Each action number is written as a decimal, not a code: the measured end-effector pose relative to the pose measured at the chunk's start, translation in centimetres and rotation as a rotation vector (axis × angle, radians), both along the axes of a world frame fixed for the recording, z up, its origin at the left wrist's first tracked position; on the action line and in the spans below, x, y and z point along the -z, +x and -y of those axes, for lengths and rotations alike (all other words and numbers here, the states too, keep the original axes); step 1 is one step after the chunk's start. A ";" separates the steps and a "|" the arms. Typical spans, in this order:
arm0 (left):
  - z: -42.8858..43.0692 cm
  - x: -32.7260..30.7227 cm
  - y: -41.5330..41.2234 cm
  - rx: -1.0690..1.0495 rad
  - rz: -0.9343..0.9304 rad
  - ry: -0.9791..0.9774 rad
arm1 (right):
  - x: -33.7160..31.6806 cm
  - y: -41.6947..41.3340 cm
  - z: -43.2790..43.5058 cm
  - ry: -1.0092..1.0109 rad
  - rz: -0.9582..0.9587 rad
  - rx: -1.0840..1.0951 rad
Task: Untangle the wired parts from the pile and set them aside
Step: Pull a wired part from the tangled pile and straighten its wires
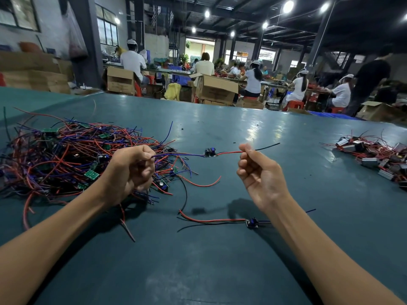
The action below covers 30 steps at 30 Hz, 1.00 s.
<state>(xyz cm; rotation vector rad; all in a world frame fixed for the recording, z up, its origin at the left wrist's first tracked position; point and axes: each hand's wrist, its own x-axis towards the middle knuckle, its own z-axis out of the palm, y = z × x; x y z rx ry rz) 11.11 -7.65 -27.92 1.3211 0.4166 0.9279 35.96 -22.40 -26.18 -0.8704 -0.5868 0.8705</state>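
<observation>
A tangled pile of red, blue and black wires with small green boards (72,155) lies at the table's left. Over its near edge the left hand (130,172) is fisted, pinching blue wires of a small wired board (210,152) hanging taut in the air between both hands. The right hand (259,175) pinches its red and black wires between thumb and forefinger. Below, another wired board (252,223) lies alone on the green table (220,260).

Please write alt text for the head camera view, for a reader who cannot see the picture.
Two bare hands hold one wired part stretched above a teal table: the left hand pinches its blue wires, the right hand its red and black wires. A tangled pile lies at left, and one separated part near the right forearm.
</observation>
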 end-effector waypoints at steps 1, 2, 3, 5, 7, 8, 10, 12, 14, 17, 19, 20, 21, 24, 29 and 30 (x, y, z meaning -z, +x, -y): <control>0.0 0.1 0.0 -0.003 0.000 -0.001 | -0.1 0.1 0.0 0.009 0.009 0.003; 0.0 0.1 0.1 0.000 -0.004 -0.004 | -0.2 0.3 0.1 0.019 0.012 0.009; 0.0 0.1 0.1 0.007 -0.015 -0.006 | -0.3 0.5 0.2 0.027 0.012 0.020; 0.3 0.0 0.4 0.035 -0.056 0.000 | -0.6 1.2 0.4 0.036 0.008 0.050; 0.8 0.0 0.7 0.071 -0.092 -0.002 | -0.8 1.8 0.5 0.036 0.002 0.083; 1.0 0.0 0.9 0.088 -0.102 -0.004 | -0.9 2.1 0.6 0.035 0.000 0.100; 1.6 0.1 1.1 0.114 -0.115 0.021 | -1.0 2.8 0.9 0.036 -0.005 0.135; 2.1 0.3 1.4 0.098 -0.153 0.119 | -1.0 3.9 1.1 0.036 -0.012 0.179; 2.9 0.4 1.6 0.020 -0.235 0.316 | -1.0 5.1 1.4 0.026 0.009 0.236; 3.6 0.7 2.0 -0.078 -0.291 0.608 | -0.8 7.1 1.9 0.025 0.016 0.308; 3.8 1.0 2.1 -0.075 -0.288 0.712 | -0.6 8.7 2.5 0.002 0.022 0.298; 3.8 1.1 2.1 -0.063 -0.293 0.739 | -0.5 9.4 2.8 -0.025 0.035 0.265; 3.8 1.2 2.2 -0.054 -0.307 0.755 | -0.5 10.1 3.2 -0.063 0.045 0.225; 3.8 1.4 2.3 -0.070 -0.342 0.796 | -0.3 11.2 4.1 -0.169 0.046 0.117; 4.2 1.2 2.5 -0.070 -0.368 0.807 | -0.6 12.4 5.0 -0.289 0.162 0.180; 4.3 1.1 2.5 -0.071 -0.387 0.816 | -0.6 12.6 5.2 -0.329 0.200 0.216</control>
